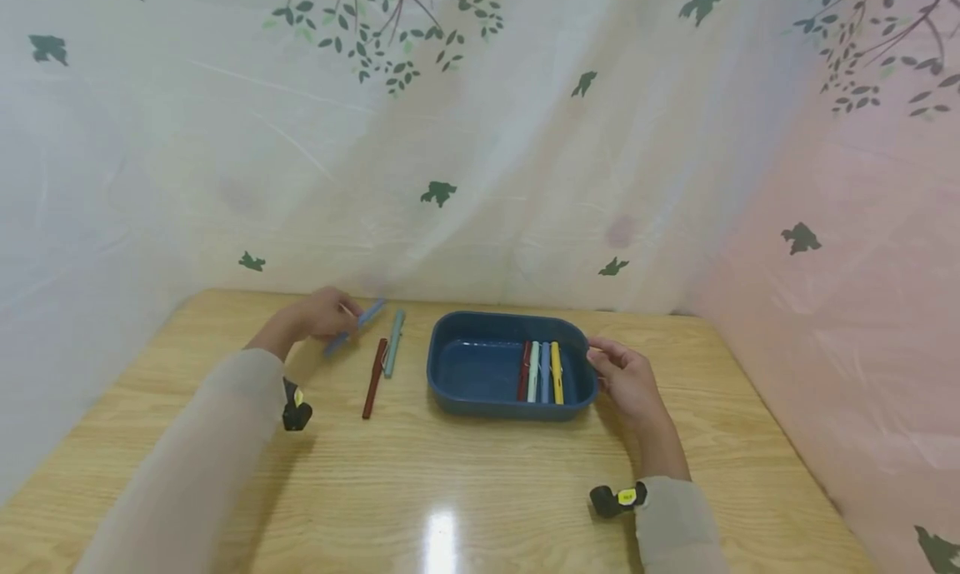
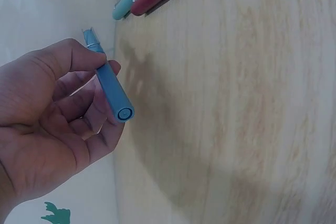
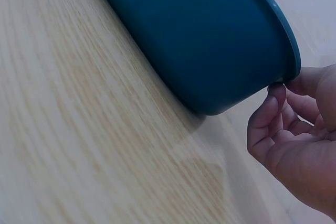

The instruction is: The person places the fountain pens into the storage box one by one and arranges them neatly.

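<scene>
My left hand (image 1: 327, 314) pinches a blue pen (image 2: 114, 90) between thumb and fingers, above the table at the far left. In the left wrist view the pen's round end points toward the camera. To its right lie a dark red pen (image 1: 374, 380) and a pale green pen (image 1: 394, 345), side by side. A dark blue box (image 1: 480, 408) stands mid-table; a red, a pale green, a blue and a yellow pen (image 1: 557, 374) line up in its right half. My right hand (image 1: 628, 380) grips the box's right end, thumb and fingers at the rim (image 3: 286, 35).
The wooden table (image 1: 450, 474) ends at the back against a pale curtain (image 1: 510, 182) printed with leaves and birds. A pink curtain (image 1: 847, 307) hangs along the right edge. Small black cameras sit on the left wrist (image 1: 296, 407) and right wrist (image 1: 617, 500).
</scene>
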Motion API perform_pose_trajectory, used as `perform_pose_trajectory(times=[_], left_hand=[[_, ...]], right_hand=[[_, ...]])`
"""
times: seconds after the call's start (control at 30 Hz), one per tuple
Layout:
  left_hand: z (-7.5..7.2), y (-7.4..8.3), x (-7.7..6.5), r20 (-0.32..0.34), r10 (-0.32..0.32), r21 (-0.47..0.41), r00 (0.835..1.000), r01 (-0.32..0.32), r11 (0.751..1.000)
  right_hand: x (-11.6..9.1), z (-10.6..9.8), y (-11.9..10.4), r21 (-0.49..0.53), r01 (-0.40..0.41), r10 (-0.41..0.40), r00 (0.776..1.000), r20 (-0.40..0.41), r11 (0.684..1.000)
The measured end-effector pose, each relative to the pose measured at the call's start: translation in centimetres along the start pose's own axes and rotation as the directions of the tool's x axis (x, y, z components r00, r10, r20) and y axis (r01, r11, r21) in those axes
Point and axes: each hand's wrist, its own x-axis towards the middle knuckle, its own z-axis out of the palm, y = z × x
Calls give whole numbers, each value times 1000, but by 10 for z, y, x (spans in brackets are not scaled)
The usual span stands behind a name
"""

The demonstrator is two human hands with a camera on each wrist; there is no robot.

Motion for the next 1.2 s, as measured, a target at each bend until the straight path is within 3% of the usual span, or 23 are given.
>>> perform_pose_trajectory(times=[0.47, 0.83, 1.2], left_hand=[[-9, 26, 7, -114, 80, 26, 990, -77, 997], [-4, 53, 5, -109, 100, -4, 989, -101, 995], [12, 85, 9, -83, 134, -158, 987, -146, 977]], right_hand=[[0, 1, 0, -14, 1, -1, 1000, 3, 1000], [-3, 1, -2, 0, 8, -8, 1000, 19, 1000], [-4, 0, -1, 20, 14, -15, 1000, 24, 1000]])
